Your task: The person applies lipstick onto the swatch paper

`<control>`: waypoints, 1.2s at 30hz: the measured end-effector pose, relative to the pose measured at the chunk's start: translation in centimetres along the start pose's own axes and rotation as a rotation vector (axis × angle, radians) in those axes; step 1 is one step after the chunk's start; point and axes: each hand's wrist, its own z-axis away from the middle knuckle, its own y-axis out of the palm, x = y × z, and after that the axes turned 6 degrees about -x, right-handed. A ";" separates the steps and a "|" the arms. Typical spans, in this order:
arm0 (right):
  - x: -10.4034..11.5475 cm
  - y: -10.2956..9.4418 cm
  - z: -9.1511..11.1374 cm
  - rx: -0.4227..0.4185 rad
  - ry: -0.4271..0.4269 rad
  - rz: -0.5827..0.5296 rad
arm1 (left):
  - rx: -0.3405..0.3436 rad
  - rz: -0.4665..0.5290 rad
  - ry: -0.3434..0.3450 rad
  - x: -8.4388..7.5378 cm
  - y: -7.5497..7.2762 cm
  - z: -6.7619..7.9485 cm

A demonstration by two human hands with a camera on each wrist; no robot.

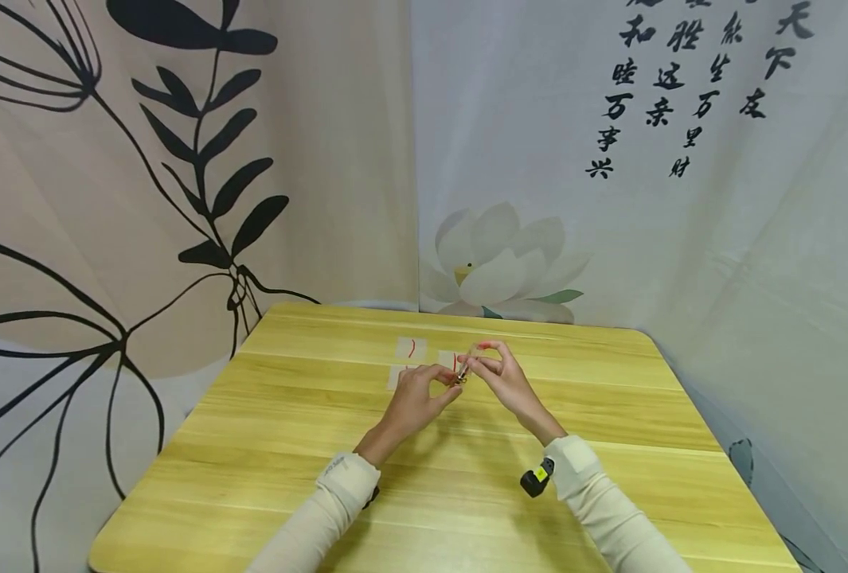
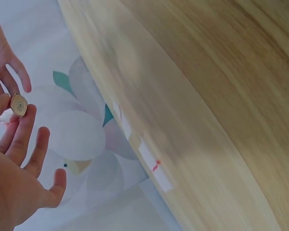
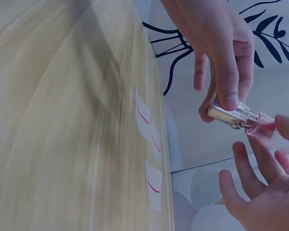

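Observation:
A lipstick is held between both hands above the far half of the table. My left hand (image 1: 415, 399) pinches its shiny gold base (image 3: 224, 113) between thumb and fingertips. From the other side, my right hand (image 1: 508, 388) grips the clear pinkish cap (image 3: 269, 134), thumb on one face and fingers under it. In the right wrist view the cap meets the gold base end to end, and a small metal loop hangs near the joint. The left wrist view shows the base's flat oval end (image 2: 19, 105); the rest is mostly behind the fingers.
Small white papers with red strokes lie flat on the wooden table (image 1: 309, 446) under and behind the hands: one paper (image 1: 412, 348) at the back, another (image 3: 153, 185) near the far edge. A printed curtain (image 1: 338, 159) hangs behind the table.

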 end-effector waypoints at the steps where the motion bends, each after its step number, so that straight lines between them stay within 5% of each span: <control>1: 0.0 0.0 0.0 0.001 -0.001 0.003 | 0.001 0.001 0.001 0.0 0.0 0.0; 36: -0.6 -0.1 0.6 0.014 0.010 -0.003 | 0.004 -0.001 -0.016 -0.5 0.7 0.0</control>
